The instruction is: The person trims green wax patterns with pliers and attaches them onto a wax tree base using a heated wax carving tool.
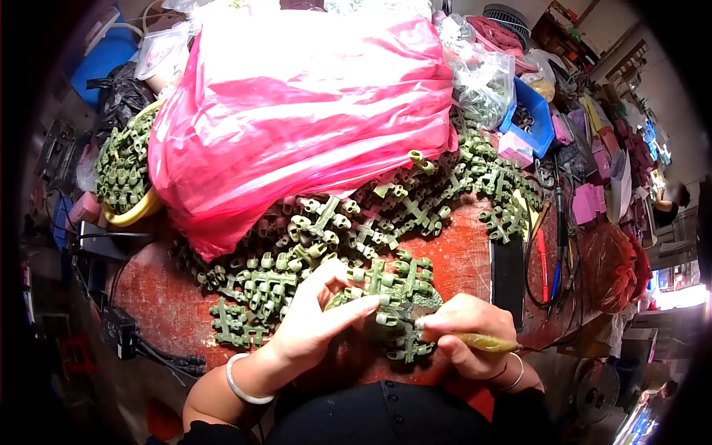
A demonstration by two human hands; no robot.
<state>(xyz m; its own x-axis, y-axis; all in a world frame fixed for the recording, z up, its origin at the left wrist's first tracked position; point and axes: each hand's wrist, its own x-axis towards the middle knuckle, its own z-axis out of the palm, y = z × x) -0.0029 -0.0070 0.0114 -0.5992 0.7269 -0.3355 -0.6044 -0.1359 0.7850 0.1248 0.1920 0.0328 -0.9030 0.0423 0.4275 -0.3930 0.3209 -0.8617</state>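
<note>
My left hand (322, 319) is closed around a cluster of green wax pieces (397, 285), its thumb and fingers on the cluster's left side. My right hand (471, 334) grips a yellowish tool handle (486, 343) like a pen, with the tool's front end at the lower right of the cluster. The tool's tip is too small to make out. More green pieces (259, 289) lie heaped behind and left of my hands. A pink plastic bag (311, 96) covers much of the heap.
A yellow-rimmed basket (137, 215) of green pieces stands at the left. At the right are a black flat object (507, 278), a red pen (542, 259), cables, a blue bin (545, 119) and a red bag (608, 267). Another person (667, 204) is at the far right.
</note>
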